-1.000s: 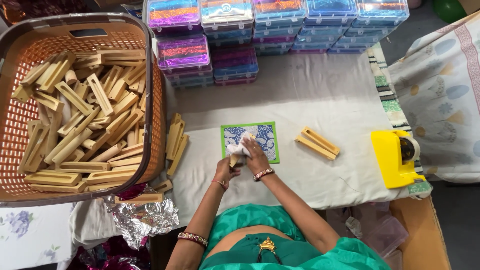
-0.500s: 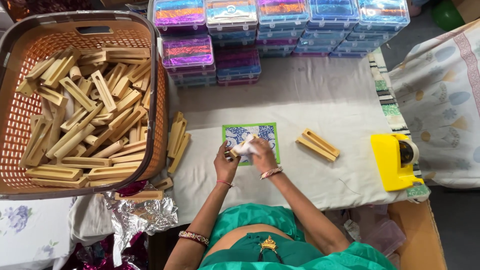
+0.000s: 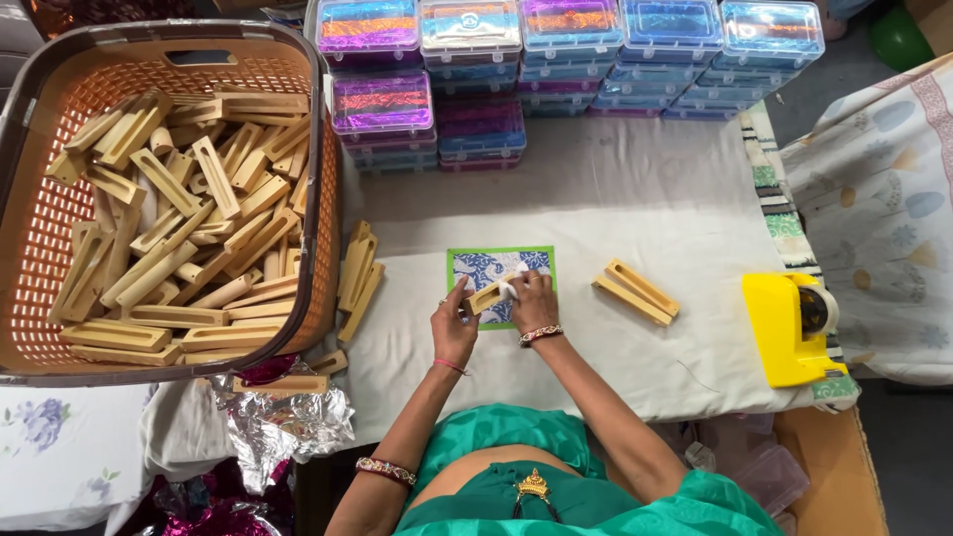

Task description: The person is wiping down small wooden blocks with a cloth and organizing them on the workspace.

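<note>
Pale wooden block point(image 3: 486, 297), long w/ slot, pinched by left hand point(image 3: 454, 331) & right hand point(image 3: 533, 303) fingers over green-edged mat point(image 3: 536, 260); bare cloth point(image 3: 635, 208) beyond, basket point(image 3: 320, 199) close left.

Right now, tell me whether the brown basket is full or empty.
Nearly full. The brown basket holds a deep heap of wooden pieces, and a few more lie on the cloth beside it.

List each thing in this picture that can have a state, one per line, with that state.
left hand: holding the wooden piece
right hand: pressing a white bit on the wooden piece
wooden piece: held over the green-edged mat
basket: full of wooden pieces
plastic boxes: stacked, lids shut
</note>
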